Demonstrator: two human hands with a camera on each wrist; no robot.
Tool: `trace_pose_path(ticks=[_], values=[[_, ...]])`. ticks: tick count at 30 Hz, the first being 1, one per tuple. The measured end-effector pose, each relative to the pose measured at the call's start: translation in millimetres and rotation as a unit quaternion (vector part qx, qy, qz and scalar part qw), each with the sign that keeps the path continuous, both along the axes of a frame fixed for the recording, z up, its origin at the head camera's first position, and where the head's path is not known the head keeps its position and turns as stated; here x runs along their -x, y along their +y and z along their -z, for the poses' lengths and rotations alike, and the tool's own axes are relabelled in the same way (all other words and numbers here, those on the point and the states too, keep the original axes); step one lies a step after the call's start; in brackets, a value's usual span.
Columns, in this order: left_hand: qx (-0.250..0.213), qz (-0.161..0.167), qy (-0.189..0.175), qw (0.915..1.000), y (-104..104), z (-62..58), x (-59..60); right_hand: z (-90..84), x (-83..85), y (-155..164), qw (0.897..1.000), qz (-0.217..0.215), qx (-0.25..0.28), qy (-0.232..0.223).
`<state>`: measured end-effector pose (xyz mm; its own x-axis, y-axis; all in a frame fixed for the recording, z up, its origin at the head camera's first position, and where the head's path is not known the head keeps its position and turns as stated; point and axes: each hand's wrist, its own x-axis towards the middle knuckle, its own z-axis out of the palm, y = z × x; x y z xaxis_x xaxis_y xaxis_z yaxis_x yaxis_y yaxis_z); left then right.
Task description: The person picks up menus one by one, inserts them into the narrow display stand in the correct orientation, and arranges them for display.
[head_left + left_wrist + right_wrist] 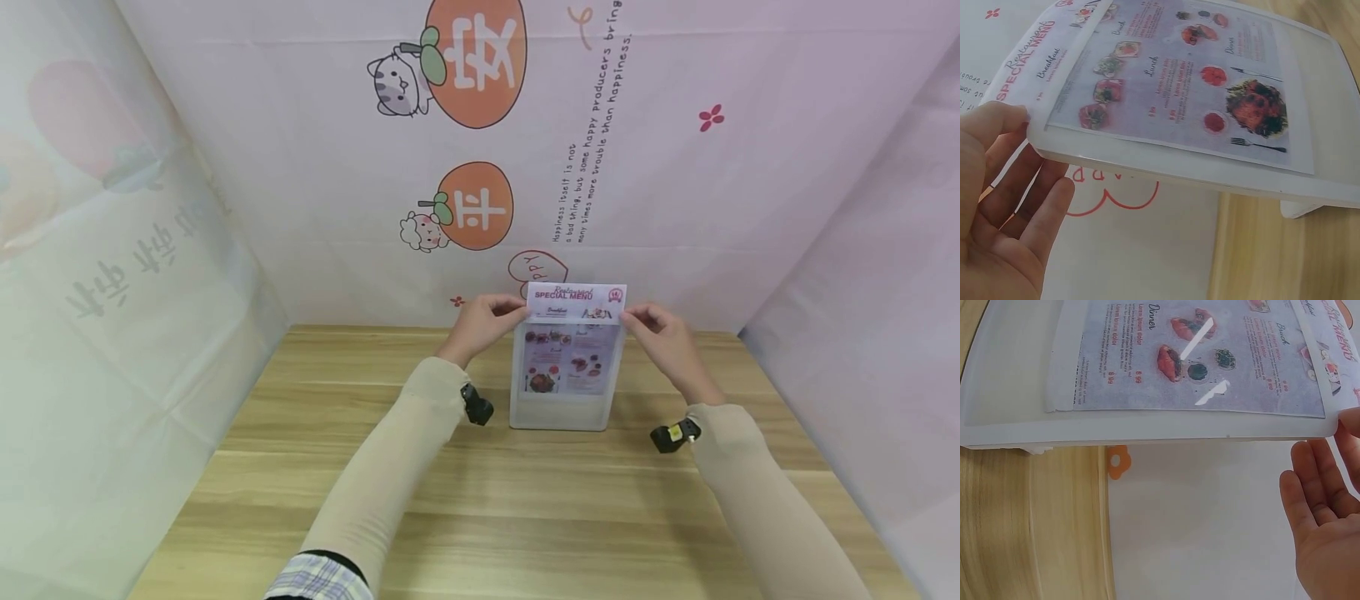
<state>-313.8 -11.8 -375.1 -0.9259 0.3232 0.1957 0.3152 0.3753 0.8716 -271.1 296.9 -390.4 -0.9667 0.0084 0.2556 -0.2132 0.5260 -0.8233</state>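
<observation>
Two hands are seen at the top of a menu sheet that sits partway inside a clear stand. The stand is set upright on the wooden table, near the back wall cloth. The top strip of the sheet, w/ the words "SPECIAL MENU", sticks up above the stand's top edge. The rest of the sheet, w/ small food pics, is seen through the frosty plastic.

The sheet's top left corner is pinched by the left hand. In the left wrist view the thumb is pressed on the front of the corner, and the other fingers lie fairly straight behind it.

The sheet's top right corner is held by the right hand. In the right wrist view the fingers are seen just beside the sheet's edge, but the exact grip can't be made out there. In the head view the fingertips are closed on the corner.

Beige sleeves are worn on both arms. A small black cam is strapped at the left wrist, & another w/ a yellow spot at the right wrist. Cartoon cats & orange fruit shapes are printed on the wall cloth.
</observation>
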Motion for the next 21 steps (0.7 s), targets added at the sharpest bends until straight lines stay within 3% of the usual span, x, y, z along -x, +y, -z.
trace_pose_path(ticks=[10, 21], values=[[-0.012, -0.014, 0.007, 0.9998, 1, -13.5, 2.9, -4.9, 0.0, 1, 1.0, -0.005, -0.008, -0.002], [-0.014, -0.015, 0.03, 0.9993, 1, -16.1, 5.4, -17.6, 6.5, -1, 1.0, -0.002, -0.003, 0.02]])
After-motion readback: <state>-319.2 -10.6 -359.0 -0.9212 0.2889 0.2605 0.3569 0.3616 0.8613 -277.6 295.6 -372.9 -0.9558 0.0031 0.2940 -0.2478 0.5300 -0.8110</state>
